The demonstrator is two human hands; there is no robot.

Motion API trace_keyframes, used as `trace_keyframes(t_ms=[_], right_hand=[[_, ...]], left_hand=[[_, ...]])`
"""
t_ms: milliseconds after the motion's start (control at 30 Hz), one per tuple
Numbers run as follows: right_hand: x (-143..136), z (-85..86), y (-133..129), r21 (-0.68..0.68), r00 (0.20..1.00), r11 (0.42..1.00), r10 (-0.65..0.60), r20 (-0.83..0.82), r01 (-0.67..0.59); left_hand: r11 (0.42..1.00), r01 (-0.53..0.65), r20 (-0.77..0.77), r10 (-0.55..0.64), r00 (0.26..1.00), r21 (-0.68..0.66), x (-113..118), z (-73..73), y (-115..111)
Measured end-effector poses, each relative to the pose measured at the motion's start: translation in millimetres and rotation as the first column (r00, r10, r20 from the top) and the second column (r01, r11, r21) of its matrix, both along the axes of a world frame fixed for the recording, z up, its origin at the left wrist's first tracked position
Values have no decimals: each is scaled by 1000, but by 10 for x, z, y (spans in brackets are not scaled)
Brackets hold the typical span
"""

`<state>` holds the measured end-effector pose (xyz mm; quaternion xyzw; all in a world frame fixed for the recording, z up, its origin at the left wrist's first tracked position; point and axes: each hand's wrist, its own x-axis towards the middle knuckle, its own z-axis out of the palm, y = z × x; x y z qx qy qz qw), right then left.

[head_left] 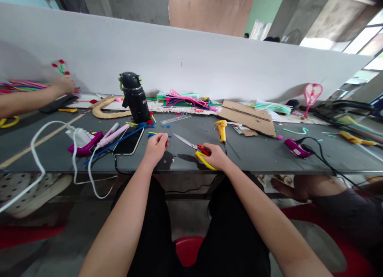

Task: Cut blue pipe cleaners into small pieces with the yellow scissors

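Note:
My right hand [216, 157] is closed around the red and yellow handles of a pair of scissors [186, 142]. Their silver blades point up and left and look slightly parted. My left hand [156, 148] is closed in a pinch to the left of the scissor tips; whatever it may hold is too small to make out. Blue pieces [152, 135] lie on the table just behind that hand. A yellow glue gun [222, 130] rests behind my right hand.
A black bottle [137, 103] stands behind a phone [130, 141] at the left. Purple power blocks [86, 144] lie left and right, with cables. Cardboard [248, 116] and pink bundled stems [187, 100] lie at the back. Another person's hand [64, 84] holds red-tipped stems at far left.

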<state>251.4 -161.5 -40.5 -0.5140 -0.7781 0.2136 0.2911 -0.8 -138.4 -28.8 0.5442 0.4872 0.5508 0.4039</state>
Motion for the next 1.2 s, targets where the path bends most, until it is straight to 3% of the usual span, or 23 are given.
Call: trace_keyframes(t_ms=[1200], right_hand=[[18,-8,39,-13,999,1000,6,31,-6]], left_hand=[[999,34,-58,-33,998,23,9,21,-10]])
